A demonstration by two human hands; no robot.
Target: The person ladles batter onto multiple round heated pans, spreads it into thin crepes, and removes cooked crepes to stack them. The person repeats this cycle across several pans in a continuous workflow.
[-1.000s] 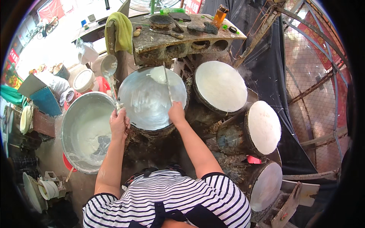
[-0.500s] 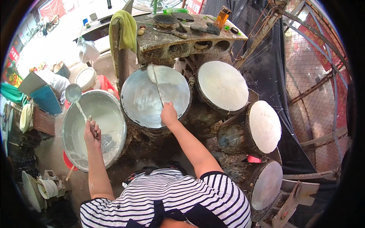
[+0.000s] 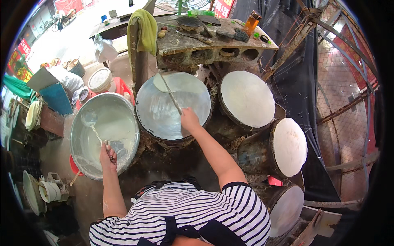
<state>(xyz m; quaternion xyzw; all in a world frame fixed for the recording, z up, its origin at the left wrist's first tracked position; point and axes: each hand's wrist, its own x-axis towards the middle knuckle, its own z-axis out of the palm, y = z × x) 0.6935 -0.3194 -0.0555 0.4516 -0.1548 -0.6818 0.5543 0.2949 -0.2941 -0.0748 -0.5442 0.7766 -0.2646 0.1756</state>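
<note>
My left hand (image 3: 108, 156) is closed round the handle of a metal ladle (image 3: 89, 118). The ladle's bowl is down at the pale batter in a wide metal basin (image 3: 79, 155). In my right hand (image 3: 190, 120) is the handle of a long-handled spreader (image 3: 173, 98), reaching across a round griddle (image 3: 154, 110). A sheet of pale batter (image 3: 186, 84) covers the griddle's far part, while the nearer metal looks shiny and bare. The spreader's head lies near the far left rim, hard to tell from the batter.
Three more round griddles, a white-covered one (image 3: 247, 99), another white one (image 3: 290, 147) and a greyish one (image 3: 286, 211), curve round my right side. Behind stands a worktop (image 3: 172, 47) with tools and an orange bottle (image 3: 251, 23). A yellow-green towel (image 3: 143, 30) hangs beside it.
The ladle has come down from above the basin's far left rim into the basin. The spreader's head has moved toward the far left rim, and batter now covers more of the griddle's far part.
</note>
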